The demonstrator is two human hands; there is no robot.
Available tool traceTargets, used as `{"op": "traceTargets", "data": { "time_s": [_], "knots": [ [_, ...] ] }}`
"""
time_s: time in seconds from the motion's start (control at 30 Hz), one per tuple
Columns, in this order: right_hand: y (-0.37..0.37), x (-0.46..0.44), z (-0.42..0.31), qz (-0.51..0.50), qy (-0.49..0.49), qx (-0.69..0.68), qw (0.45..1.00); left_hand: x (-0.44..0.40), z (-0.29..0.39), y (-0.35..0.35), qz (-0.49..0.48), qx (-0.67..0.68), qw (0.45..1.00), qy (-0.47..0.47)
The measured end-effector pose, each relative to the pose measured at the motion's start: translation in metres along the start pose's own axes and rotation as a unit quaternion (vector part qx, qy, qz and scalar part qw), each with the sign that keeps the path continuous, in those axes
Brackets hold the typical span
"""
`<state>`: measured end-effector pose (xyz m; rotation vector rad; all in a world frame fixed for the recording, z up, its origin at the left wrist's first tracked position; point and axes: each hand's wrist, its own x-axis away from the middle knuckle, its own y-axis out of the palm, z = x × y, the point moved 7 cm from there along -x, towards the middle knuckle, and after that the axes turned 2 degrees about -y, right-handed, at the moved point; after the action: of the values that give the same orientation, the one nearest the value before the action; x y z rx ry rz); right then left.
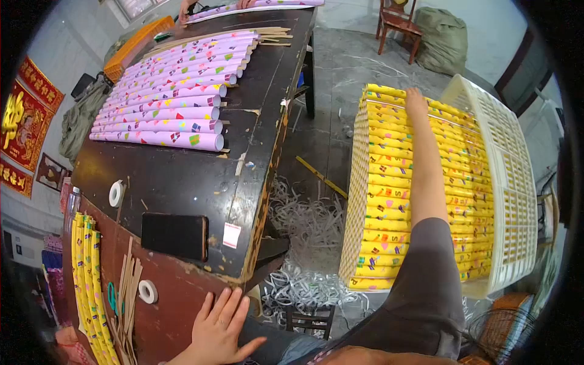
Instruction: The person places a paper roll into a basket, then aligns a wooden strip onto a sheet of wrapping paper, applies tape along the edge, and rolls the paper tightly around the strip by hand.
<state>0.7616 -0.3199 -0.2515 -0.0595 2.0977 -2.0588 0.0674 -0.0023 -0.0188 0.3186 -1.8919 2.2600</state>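
Observation:
My left hand (222, 325) lies flat at the edge of the reddish-brown table (176, 292), fingers spread, holding nothing. My right arm reaches over a white plastic basket (517, 182) filled with rows of yellow patterned rolls (389, 179). At the far end of these rolls is my right hand (416, 100), touching them; its fingertips are too small to make out clearly. Near the left hand are a roll of white tape (147, 291), thin brown strips (126, 292) and green-handled scissors (112, 298). More yellow rolls (91, 280) lie at the table's left side.
Purple patterned rolls (176, 97) lie on the black table (243, 152) with a phone (174, 235) and another tape roll (115, 193). Another person's hands (245, 3) show at the top. Shredded strips (310, 292) and a yellow stick (321, 176) lie on the floor.

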Motion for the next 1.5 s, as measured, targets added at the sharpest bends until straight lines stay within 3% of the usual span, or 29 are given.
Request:
{"op": "traceTargets", "data": {
  "time_s": [0.07,0.1,0.33,0.53,0.6,0.67,0.7,0.73,0.8,0.93,1.03,1.1,1.23,1.3,1.33,1.37,1.4,1.43,1.47,1.5],
  "knots": [
    [-0.012,0.001,0.005,0.032,-0.044,0.019,0.998,0.015,0.020,-0.008,0.034,0.003,0.998,0.050],
    [-0.026,-0.045,0.009,0.043,-0.053,0.044,0.997,-0.028,0.009,0.014,0.052,0.027,0.997,0.053],
    [-0.025,-0.052,0.003,0.037,-0.135,0.054,0.989,-0.032,0.010,0.017,0.045,0.030,0.997,0.050],
    [-0.053,0.016,-0.028,0.161,-0.219,0.015,0.962,-0.028,0.010,0.014,0.027,-0.028,0.999,0.034],
    [-0.061,0.056,-0.047,0.240,-0.305,-0.015,0.922,-0.031,0.011,0.009,0.041,-0.019,0.998,0.041],
    [-0.077,0.108,-0.075,0.239,-0.342,0.001,0.909,-0.030,0.010,0.008,0.051,-0.014,0.998,0.044],
    [-0.085,0.131,-0.086,0.186,-0.337,-0.019,0.923,-0.029,0.011,0.008,0.057,-0.009,0.997,0.049],
    [-0.100,0.164,-0.097,0.248,-0.373,-0.043,0.893,-0.029,0.012,0.007,0.070,-0.009,0.995,0.065],
    [-0.134,0.221,-0.122,0.213,-0.378,-0.075,0.898,-0.026,0.011,0.007,0.091,-0.002,0.993,0.069],
    [-0.204,0.315,-0.153,0.238,-0.430,-0.109,0.864,-0.017,0.015,0.002,0.152,0.044,0.982,0.104],
    [-0.290,0.379,-0.177,0.283,-0.458,-0.159,0.828,-0.006,0.013,0.003,0.214,0.089,0.959,0.161],
    [-0.345,0.411,-0.190,0.251,-0.457,-0.208,0.828,0.006,0.004,0.001,0.277,0.140,0.935,0.170],
    [-0.476,0.471,-0.199,0.318,-0.488,-0.248,0.774,0.058,0.013,-0.013,0.345,0.208,0.906,0.130],
    [-0.551,0.490,-0.208,0.177,-0.451,-0.290,0.825,0.103,0.019,-0.020,0.348,0.182,0.909,0.137],
    [-0.570,0.475,-0.210,0.143,-0.439,-0.333,0.822,0.130,0.025,-0.024,0.342,0.170,0.914,0.133],
    [-0.607,0.484,-0.214,0.194,-0.489,-0.280,0.803,0.156,0.030,-0.026,0.337,0.159,0.919,0.127],
    [-0.624,0.483,-0.222,0.064,-0.502,-0.447,0.738,0.184,0.032,-0.025,0.337,0.160,0.922,0.101],
    [-0.649,0.486,-0.232,0.004,-0.430,-0.499,0.752,0.214,0.034,-0.024,0.343,0.163,0.921,0.088],
    [-0.664,0.507,-0.236,0.015,-0.375,-0.526,0.763,0.243,0.033,-0.021,0.347,0.187,0.916,0.071],
    [-0.671,0.491,-0.251,-0.026,-0.464,-0.561,0.685,0.271,0.035,-0.018,0.353,0.211,0.910,0.050]
  ]
}}
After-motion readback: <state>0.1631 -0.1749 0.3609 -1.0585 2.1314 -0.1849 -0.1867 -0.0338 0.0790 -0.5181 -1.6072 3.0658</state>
